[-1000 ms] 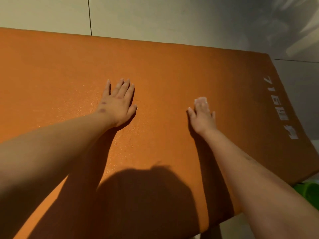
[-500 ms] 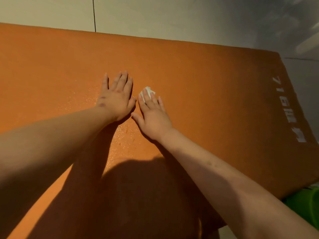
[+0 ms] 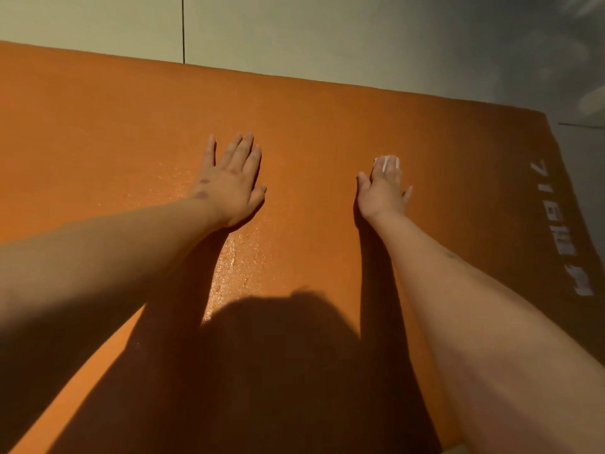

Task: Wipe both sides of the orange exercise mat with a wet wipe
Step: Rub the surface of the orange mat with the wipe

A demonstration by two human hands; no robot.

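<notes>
The orange exercise mat lies flat and fills most of the view, with white lettering near its right end. My left hand rests flat on the mat, fingers straight. My right hand presses a white wet wipe onto the mat with straight fingers; only the wipe's edge shows beyond the fingertips. A wet, glistening patch marks the mat between my arms.
Pale floor tiles lie beyond the mat's far edge and to its right. My own shadow covers the near part of the mat.
My right hand slid the wipe left to beside the left hand, then back to the right. The left hand stayed in place.
</notes>
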